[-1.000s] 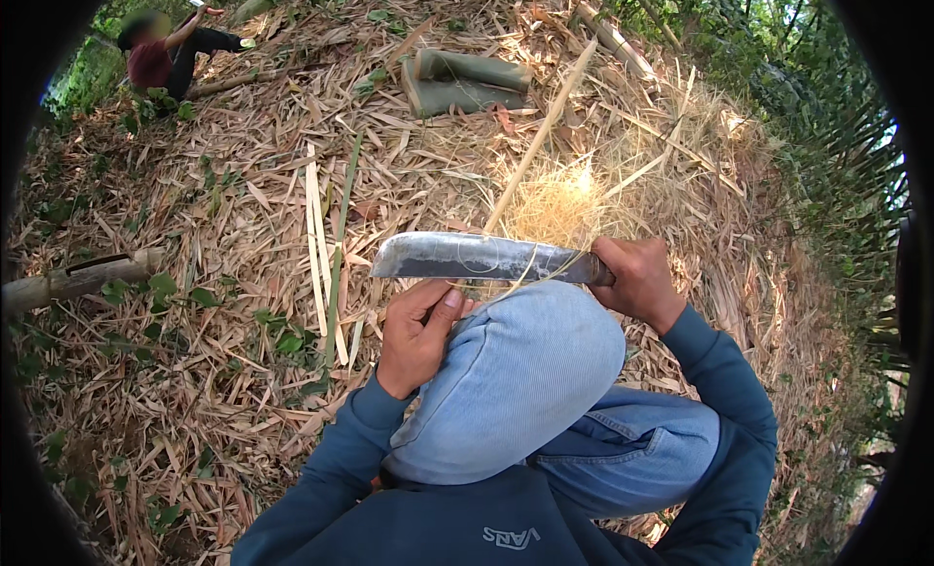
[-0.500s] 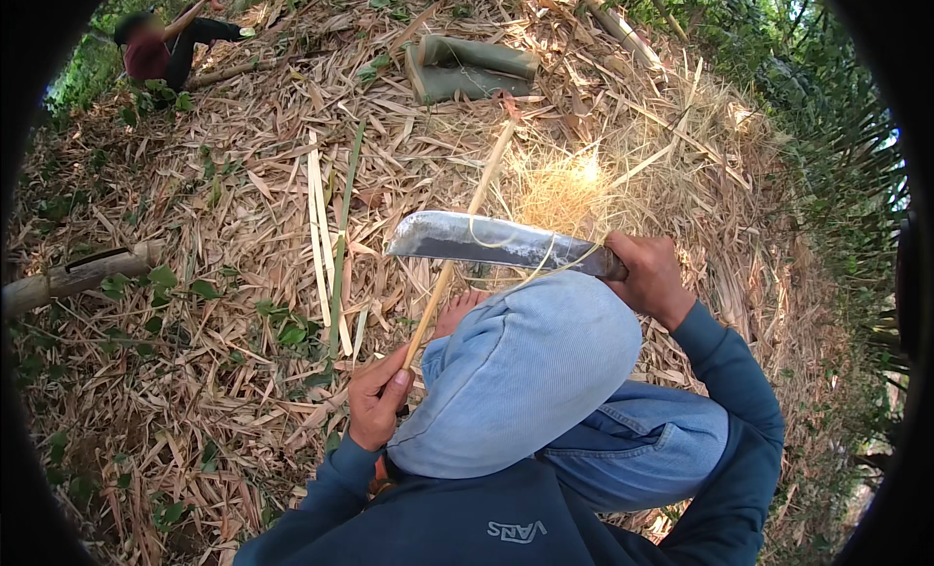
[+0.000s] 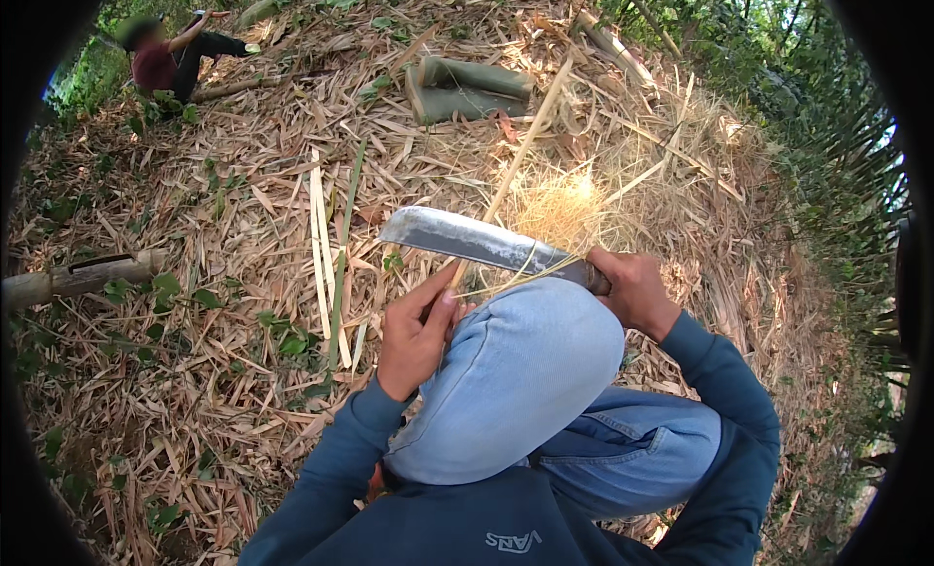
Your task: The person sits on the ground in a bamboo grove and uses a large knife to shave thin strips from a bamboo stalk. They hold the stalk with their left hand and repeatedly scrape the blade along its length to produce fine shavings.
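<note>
My right hand (image 3: 634, 290) grips the handle of a broad steel knife (image 3: 474, 241), its blade pointing left above my raised knee in blue jeans (image 3: 525, 371). My left hand (image 3: 416, 335) pinches the near end of a long thin bamboo strip (image 3: 518, 158) that runs under the blade and away toward the upper right. Thin pale shavings curl off at the blade near the knee.
Split bamboo slats (image 3: 319, 245) lie on the leaf litter to the left. A cut bamboo pole (image 3: 78, 276) lies at far left, green bamboo sections (image 3: 467, 88) further ahead, a shavings pile (image 3: 564, 208) beyond the knife. Another person (image 3: 165, 60) crouches at upper left.
My left hand moved back up along the strip toward the blade. The strip slid so it reaches farther away. The knife stayed above the knee.
</note>
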The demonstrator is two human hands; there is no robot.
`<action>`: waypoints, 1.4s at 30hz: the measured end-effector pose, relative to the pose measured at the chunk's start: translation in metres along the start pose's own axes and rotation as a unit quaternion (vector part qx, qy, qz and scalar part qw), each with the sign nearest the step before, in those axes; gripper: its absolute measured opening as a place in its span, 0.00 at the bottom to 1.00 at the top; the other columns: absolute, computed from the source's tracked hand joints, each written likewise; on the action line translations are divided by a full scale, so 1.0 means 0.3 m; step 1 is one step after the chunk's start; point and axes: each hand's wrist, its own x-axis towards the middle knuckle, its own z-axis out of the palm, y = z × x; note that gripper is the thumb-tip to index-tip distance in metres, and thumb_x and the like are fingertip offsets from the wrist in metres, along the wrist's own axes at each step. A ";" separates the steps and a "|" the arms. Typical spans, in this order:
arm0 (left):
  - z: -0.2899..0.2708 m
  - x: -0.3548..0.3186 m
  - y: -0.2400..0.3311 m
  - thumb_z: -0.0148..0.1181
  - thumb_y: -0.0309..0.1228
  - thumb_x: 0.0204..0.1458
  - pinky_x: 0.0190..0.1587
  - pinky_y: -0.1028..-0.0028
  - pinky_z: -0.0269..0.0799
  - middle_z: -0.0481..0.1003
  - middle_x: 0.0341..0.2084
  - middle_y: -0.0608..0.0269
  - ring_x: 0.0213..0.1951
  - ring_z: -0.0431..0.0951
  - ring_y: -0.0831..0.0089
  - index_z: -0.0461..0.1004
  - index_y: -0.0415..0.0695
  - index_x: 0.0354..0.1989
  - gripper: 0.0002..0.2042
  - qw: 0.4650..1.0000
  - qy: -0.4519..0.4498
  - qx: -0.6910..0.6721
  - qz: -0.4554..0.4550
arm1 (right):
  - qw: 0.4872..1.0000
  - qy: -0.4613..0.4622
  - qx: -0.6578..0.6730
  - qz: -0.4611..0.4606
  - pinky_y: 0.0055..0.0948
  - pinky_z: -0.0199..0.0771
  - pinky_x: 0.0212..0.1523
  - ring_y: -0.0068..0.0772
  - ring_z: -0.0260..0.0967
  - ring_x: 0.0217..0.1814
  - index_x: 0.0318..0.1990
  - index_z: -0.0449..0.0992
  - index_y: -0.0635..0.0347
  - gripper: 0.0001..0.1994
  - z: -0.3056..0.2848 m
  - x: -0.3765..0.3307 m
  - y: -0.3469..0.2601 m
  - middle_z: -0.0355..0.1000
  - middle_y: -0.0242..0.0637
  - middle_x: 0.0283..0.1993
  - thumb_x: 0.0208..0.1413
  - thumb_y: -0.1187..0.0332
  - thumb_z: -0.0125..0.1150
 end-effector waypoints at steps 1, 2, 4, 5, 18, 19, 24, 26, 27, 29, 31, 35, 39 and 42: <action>0.027 0.045 0.014 0.52 0.31 0.63 0.27 0.81 0.69 0.72 0.25 0.69 0.24 0.67 0.86 0.74 0.33 0.50 0.14 1.000 0.003 -0.007 0.021 | 1.000 0.002 -0.001 -0.004 0.40 0.68 0.20 0.42 0.73 0.21 0.29 0.68 0.52 0.19 0.000 -0.004 0.002 0.72 0.35 0.21 0.42 0.51 0.71; 0.039 0.075 0.020 0.52 0.31 0.63 0.28 0.81 0.71 0.72 0.25 0.69 0.25 0.68 0.86 0.75 0.33 0.48 0.13 1.000 -0.008 -0.010 0.020 | 1.000 0.000 -0.002 0.000 0.40 0.67 0.19 0.42 0.73 0.21 0.29 0.68 0.52 0.19 0.001 -0.008 0.006 0.72 0.35 0.21 0.42 0.52 0.71; 0.054 0.113 0.025 0.52 0.32 0.63 0.29 0.81 0.73 0.73 0.26 0.68 0.26 0.70 0.85 0.76 0.33 0.43 0.13 0.999 -0.028 -0.014 0.014 | 1.000 -0.006 0.003 0.007 0.40 0.67 0.19 0.42 0.73 0.21 0.29 0.68 0.52 0.19 0.007 -0.018 0.013 0.72 0.35 0.21 0.42 0.52 0.71; 0.062 0.103 0.037 0.53 0.32 0.63 0.29 0.82 0.73 0.72 0.26 0.68 0.27 0.71 0.84 0.75 0.32 0.38 0.12 1.000 -0.016 0.000 -0.002 | 1.000 0.002 0.004 0.001 0.39 0.66 0.19 0.41 0.73 0.21 0.29 0.68 0.53 0.18 0.009 -0.020 0.018 0.72 0.34 0.21 0.41 0.54 0.71; -0.067 -0.109 -0.079 0.53 0.26 0.60 0.47 0.72 0.73 0.78 0.44 0.43 0.44 0.80 0.64 0.72 0.29 0.53 0.16 0.987 0.037 0.132 0.085 | 0.999 0.009 -0.043 -0.017 0.38 0.61 0.20 0.43 0.69 0.20 0.25 0.66 0.57 0.20 -0.004 0.006 0.035 0.66 0.37 0.18 0.37 0.56 0.73; -0.072 -0.118 -0.080 0.53 0.26 0.60 0.46 0.72 0.73 0.78 0.44 0.43 0.43 0.80 0.64 0.72 0.29 0.53 0.16 0.985 0.040 0.137 0.093 | 0.999 0.011 -0.049 -0.021 0.38 0.61 0.20 0.42 0.69 0.19 0.25 0.66 0.56 0.20 -0.012 0.011 0.034 0.66 0.36 0.18 0.37 0.57 0.73; -0.100 -0.175 -0.083 0.54 0.25 0.59 0.37 0.74 0.72 0.79 0.35 0.48 0.33 0.78 0.70 0.73 0.30 0.52 0.15 0.984 0.059 0.149 0.082 | 0.999 0.002 -0.042 -0.016 0.39 0.61 0.20 0.42 0.68 0.19 0.25 0.66 0.57 0.20 -0.007 0.015 0.041 0.65 0.37 0.17 0.37 0.57 0.73; -0.123 -0.207 -0.101 0.55 0.25 0.58 0.35 0.74 0.70 0.79 0.32 0.50 0.30 0.76 0.73 0.74 0.30 0.51 0.15 0.982 0.062 0.159 0.078 | 0.999 -0.002 -0.031 -0.018 0.39 0.61 0.21 0.43 0.68 0.19 0.26 0.67 0.57 0.20 -0.005 0.011 0.047 0.65 0.38 0.17 0.37 0.56 0.73; -0.136 -0.226 -0.112 0.55 0.25 0.58 0.33 0.74 0.69 0.79 0.30 0.51 0.28 0.75 0.74 0.74 0.30 0.51 0.15 0.982 0.063 0.163 0.076 | 0.999 -0.005 -0.026 -0.018 0.39 0.61 0.21 0.43 0.68 0.19 0.26 0.67 0.57 0.20 -0.004 0.008 0.049 0.65 0.38 0.17 0.37 0.56 0.73; -0.186 -0.284 -0.147 0.55 0.25 0.58 0.33 0.74 0.70 0.79 0.30 0.51 0.28 0.75 0.74 0.74 0.30 0.51 0.15 0.982 0.063 0.172 0.038 | 1.000 -0.007 -0.022 -0.010 0.39 0.61 0.21 0.44 0.68 0.19 0.26 0.68 0.58 0.21 -0.002 -0.002 0.048 0.65 0.39 0.17 0.37 0.55 0.74; -0.209 -0.341 -0.151 0.56 0.25 0.57 0.33 0.74 0.69 0.78 0.28 0.53 0.27 0.75 0.74 0.74 0.29 0.51 0.15 0.982 0.084 0.166 0.021 | 1.000 0.001 -0.019 -0.014 0.39 0.61 0.20 0.43 0.69 0.19 0.26 0.67 0.57 0.19 0.005 0.005 0.037 0.66 0.38 0.18 0.38 0.57 0.72; -0.254 -0.444 -0.208 0.55 0.26 0.58 0.30 0.75 0.68 0.77 0.26 0.56 0.25 0.72 0.76 0.74 0.30 0.51 0.15 0.980 0.088 0.179 0.015 | 0.999 0.008 0.033 0.026 0.40 0.65 0.20 0.43 0.71 0.20 0.27 0.67 0.54 0.16 0.031 -0.023 0.017 0.69 0.37 0.19 0.41 0.59 0.70; -0.271 -0.512 -0.235 0.54 0.26 0.59 0.27 0.77 0.66 0.76 0.25 0.61 0.24 0.69 0.80 0.74 0.32 0.52 0.15 0.981 0.085 0.165 -0.049 | 0.994 -0.055 0.045 0.086 0.42 0.68 0.22 0.49 0.72 0.23 0.29 0.68 0.56 0.20 0.025 -0.040 0.012 0.70 0.42 0.20 0.44 0.51 0.70; -0.188 -0.358 -0.218 0.52 0.26 0.61 0.26 0.79 0.63 0.71 0.22 0.66 0.23 0.65 0.83 0.71 0.34 0.57 0.17 0.989 0.068 0.118 -0.062 | 0.994 -0.049 0.060 0.078 0.42 0.68 0.22 0.49 0.72 0.22 0.29 0.68 0.56 0.20 0.025 -0.041 0.009 0.70 0.42 0.21 0.45 0.50 0.69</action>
